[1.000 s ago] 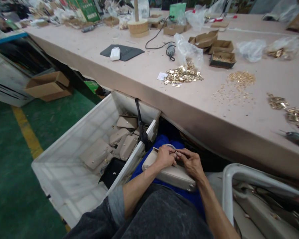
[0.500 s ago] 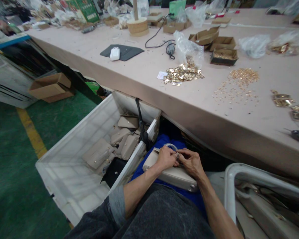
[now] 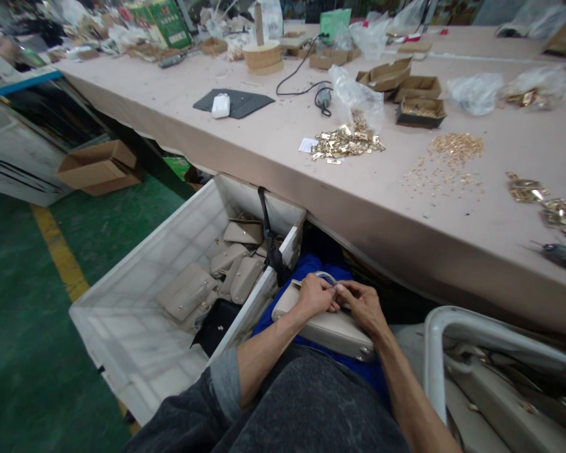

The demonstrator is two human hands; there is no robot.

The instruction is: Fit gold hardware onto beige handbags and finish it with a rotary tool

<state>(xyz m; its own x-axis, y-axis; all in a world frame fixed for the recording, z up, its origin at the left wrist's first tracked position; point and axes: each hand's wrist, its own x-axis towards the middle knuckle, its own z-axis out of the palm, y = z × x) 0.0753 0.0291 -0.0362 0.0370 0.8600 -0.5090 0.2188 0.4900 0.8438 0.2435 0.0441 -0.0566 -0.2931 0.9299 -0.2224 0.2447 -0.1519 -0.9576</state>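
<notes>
A beige leather bag (image 3: 327,328) lies across my lap on a blue cloth (image 3: 318,264), below the table edge. My left hand (image 3: 315,294) rests on top of the bag with its fingers curled and pinched at a small fitting. My right hand (image 3: 364,306) meets it from the right, fingers also pinched at the same spot. What the fingertips hold is too small to make out. A clear plastic loop shows just beyond my knuckles.
A white plastic crate (image 3: 136,314) to my left holds several beige bags (image 3: 188,292) and a black strap. The long table (image 3: 273,151) carries gold metal fittings (image 3: 346,141), small cardboard boxes, plastic bags and a cable. A second white bin (image 3: 453,340) stands at right. A cardboard box (image 3: 97,167) lies on the green floor.
My hands stay on the bag with only slight finger movement. The view has shifted a little.
</notes>
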